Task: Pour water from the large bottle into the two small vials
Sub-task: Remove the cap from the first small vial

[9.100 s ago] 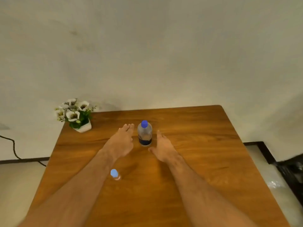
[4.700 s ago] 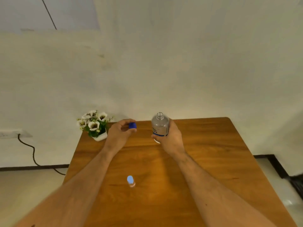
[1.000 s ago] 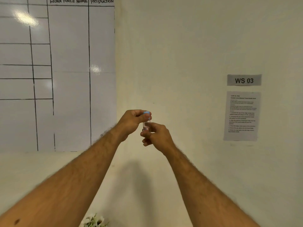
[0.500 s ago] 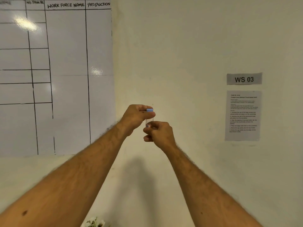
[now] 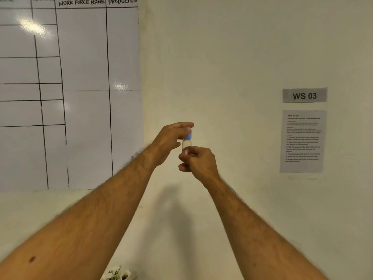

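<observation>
It was a factory-style workstation: a whiteboard (image 5: 68, 93) ruled into "WORK FORCE NAME" and "PRODUCTION" columns, a "WS 03" sign (image 5: 304, 95), and a printed instruction sheet (image 5: 302, 141) taped below it.

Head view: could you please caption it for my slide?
Right hand holds a small vial while left hand grips its blue cap.

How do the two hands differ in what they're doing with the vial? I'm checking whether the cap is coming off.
The left hand pinches the blue cap from above; the right hand grips the vial body from below. The left sits higher, the right lower. Both are closed on the same upright vial, held up before the wall.
</observation>
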Tool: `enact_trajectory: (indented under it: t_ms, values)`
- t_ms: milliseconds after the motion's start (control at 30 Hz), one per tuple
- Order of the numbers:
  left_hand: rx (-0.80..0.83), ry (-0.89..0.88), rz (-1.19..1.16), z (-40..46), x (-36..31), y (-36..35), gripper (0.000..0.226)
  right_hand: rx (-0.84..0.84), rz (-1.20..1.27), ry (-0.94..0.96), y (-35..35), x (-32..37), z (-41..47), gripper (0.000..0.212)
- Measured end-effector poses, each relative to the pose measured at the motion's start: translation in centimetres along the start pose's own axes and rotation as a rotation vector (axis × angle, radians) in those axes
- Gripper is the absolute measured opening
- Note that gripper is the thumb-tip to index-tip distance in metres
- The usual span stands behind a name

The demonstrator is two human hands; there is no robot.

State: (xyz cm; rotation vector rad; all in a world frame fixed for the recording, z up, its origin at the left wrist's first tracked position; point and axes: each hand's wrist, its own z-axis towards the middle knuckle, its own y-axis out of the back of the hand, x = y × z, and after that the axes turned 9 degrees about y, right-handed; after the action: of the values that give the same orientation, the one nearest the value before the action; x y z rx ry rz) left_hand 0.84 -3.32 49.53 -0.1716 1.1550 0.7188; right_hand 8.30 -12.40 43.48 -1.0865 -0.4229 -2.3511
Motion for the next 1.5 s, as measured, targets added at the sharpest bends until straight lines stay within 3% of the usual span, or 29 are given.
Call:
enact_trajectory:
  t_ms: [167,400,633,733,867,1167,1500]
  values:
    - [-0.095,-0.028,0.009,0.2,0.3,0.0,0.021,0.009,-0.027,-0.009,0.0,-0.4,0.0,0.025]
    - [-0.256,-0.07,-0.217,0.2,0.3,-0.2,0.017,-0.008,-0.013,-0.023,-0.2,-1.2,-0.4,0.029]
    - [-0.249,-0.049,-0.411,-0.8,3.6,1.1,0.023,-0.077,0.012,-0.046,-0.6,-2.8,-0.7,0.033]
    - [-0.273,-0.027,-0.292,-1.3,5.4,1.3,0.03,-0.086,0.034,-0.063,-1.0,-3.5,-1.1,0.036]
    - [-0.345,-0.009,-0.215,-2.7,8.6,1.6,0.022,-0.075,0.031,-0.072,-1.9,-5.2,-2.4,0.039]
    - [-0.414,0.217,-0.238,-8.3,19.7,1.3,0.033,-0.061,0.007,-0.185,-4.4,-13.3,-8.1,0.027]
    - [-0.415,0.507,-0.116,-16.9,33.5,1.3,0.027,0.112,-0.241,-0.413,-7.4,-24.9,-19.4,0.042]
